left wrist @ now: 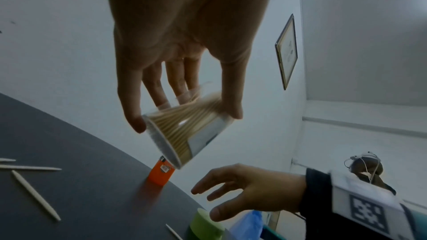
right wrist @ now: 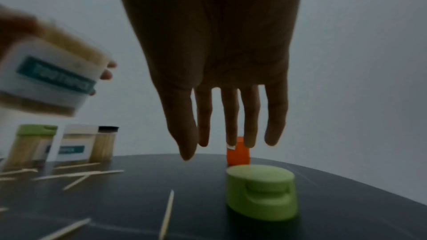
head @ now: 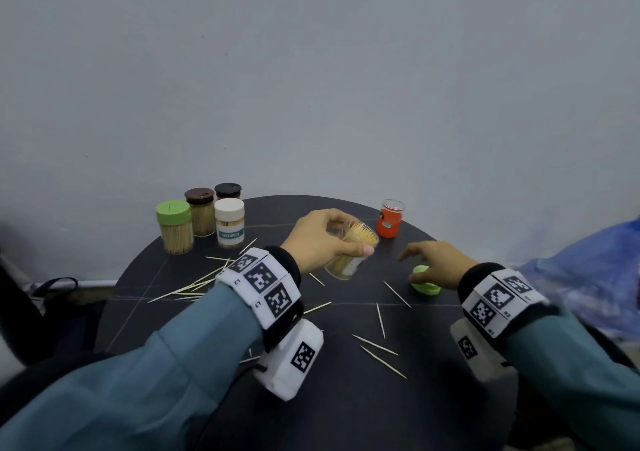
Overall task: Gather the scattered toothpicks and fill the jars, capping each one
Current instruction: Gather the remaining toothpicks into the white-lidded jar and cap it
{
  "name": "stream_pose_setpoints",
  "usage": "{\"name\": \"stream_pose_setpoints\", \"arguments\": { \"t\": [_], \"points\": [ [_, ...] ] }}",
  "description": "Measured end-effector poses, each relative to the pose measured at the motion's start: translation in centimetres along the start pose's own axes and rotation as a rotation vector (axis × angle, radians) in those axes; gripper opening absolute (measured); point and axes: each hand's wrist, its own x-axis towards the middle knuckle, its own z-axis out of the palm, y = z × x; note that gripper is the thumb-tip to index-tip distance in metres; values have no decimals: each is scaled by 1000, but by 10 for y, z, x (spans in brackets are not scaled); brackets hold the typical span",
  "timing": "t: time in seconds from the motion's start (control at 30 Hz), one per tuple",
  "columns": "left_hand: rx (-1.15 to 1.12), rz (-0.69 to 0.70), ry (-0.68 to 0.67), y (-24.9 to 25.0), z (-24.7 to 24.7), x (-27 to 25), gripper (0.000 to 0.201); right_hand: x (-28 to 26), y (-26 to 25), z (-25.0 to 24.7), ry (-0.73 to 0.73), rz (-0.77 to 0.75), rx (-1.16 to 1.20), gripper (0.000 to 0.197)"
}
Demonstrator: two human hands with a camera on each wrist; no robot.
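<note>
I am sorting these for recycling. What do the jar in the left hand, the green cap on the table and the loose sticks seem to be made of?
Jar: clear, probably plastic; toothpicks show through.
Green cap: matte moulded plastic.
Sticks: pale wood or bamboo.

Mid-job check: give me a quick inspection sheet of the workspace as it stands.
Surface: dark round table, toothpicks scattered.
Job's things: four capped jars at back left; uncapped full jar tilted, off the table; green cap on the table.
Clutter: orange jar.
Hands: left hand grips the uncapped full jar; right hand spread over the green cap.
Cables: nothing seen.
Surroundings: grey wall; blue bag; framed picture.
</note>
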Motion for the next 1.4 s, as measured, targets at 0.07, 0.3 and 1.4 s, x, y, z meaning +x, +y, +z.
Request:
{"name": "stream_pose_setpoints", "arguments": {
  "t": [0.07, 0.3, 1.4],
  "points": [
    [-24, 34, -54, 5, 6, -2, 61, 2, 7, 5, -58, 53, -55, 49],
    [-34, 129, -226, 12, 18, -5, 45, 8, 12, 21, -136, 143, -73, 49],
    [77, 42, 133, -18, -23, -2, 49, -7, -101, -33, 190, -404, 600, 35]
  ]
}}
